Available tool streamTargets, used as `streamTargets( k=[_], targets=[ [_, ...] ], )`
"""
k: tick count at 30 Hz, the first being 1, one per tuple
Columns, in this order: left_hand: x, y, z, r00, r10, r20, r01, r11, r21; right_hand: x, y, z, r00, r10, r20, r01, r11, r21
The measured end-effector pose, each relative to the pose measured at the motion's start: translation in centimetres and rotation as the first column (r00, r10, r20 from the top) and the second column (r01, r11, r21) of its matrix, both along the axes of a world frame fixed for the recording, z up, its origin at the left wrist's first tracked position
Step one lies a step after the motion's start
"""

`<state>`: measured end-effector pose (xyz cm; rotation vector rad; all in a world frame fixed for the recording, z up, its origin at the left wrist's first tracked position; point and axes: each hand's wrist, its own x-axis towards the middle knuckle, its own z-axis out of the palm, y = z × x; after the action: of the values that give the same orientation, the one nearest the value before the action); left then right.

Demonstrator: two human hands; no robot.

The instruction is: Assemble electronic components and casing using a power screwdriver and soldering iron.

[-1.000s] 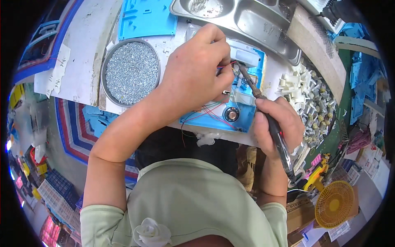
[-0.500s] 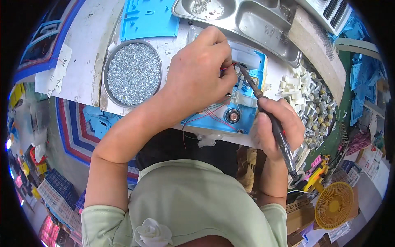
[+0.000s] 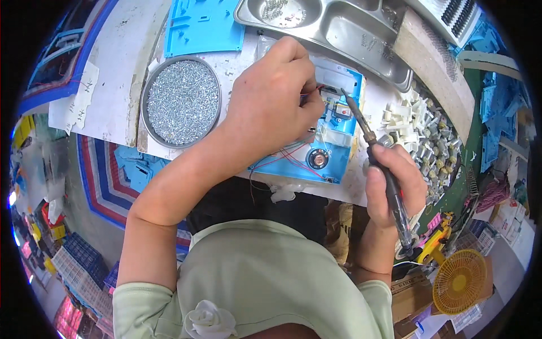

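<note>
My right hand grips a black-handled soldering iron, its tip pointing up and left over a blue plastic housing. My left hand is closed in a pinch above the housing's left side, and a thin dark red wire shows at the fingertips. Inside the housing sit a small round speaker, some small electronic parts and loose red wires. The iron's tip stands close to the far part of the housing; whether it touches cannot be told. My left fingertips are partly hidden by the hand.
Left of my forearm stands a round metal bowl of small screws. Another blue panel and a steel compartment tray lie at the far side. Small white and metal parts are heaped at right. A yellow fan stands lower right.
My right hand has drawn the soldering iron a little to the right and nearer me, its tip moving away from the wire. My left hand has hardly moved.
</note>
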<state>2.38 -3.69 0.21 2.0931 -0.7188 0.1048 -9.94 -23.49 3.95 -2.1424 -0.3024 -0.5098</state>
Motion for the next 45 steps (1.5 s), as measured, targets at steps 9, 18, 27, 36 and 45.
streamTargets(
  k=[9,18,27,36,45],
  targets=[
    [-0.1,0.1,0.0,1.0,-0.001,-0.014,0.001,1.0,-0.005,0.7,-0.1,-0.8,0.984,-0.177,0.008,0.177,0.984,0.036],
    [0.0,0.1,0.1,1.0,-0.008,0.022,0.008,1.0,0.001,5.0,1.4,-1.9,0.974,-0.222,0.043,0.224,0.973,-0.052],
    [0.1,0.5,-0.1,0.998,-0.005,0.068,0.006,1.0,-0.007,7.9,1.9,-3.1,0.989,-0.054,0.141,0.083,0.973,-0.215],
    [0.2,0.6,0.0,0.999,-0.014,0.047,0.014,1.0,0.006,8.5,2.3,-3.4,0.988,-0.037,0.148,0.08,0.951,-0.298],
    [0.3,0.8,0.1,0.999,-0.04,0.003,0.04,0.999,-0.013,8.6,2.3,-3.2,0.987,-0.021,0.159,0.065,0.957,-0.281]
  ],
)
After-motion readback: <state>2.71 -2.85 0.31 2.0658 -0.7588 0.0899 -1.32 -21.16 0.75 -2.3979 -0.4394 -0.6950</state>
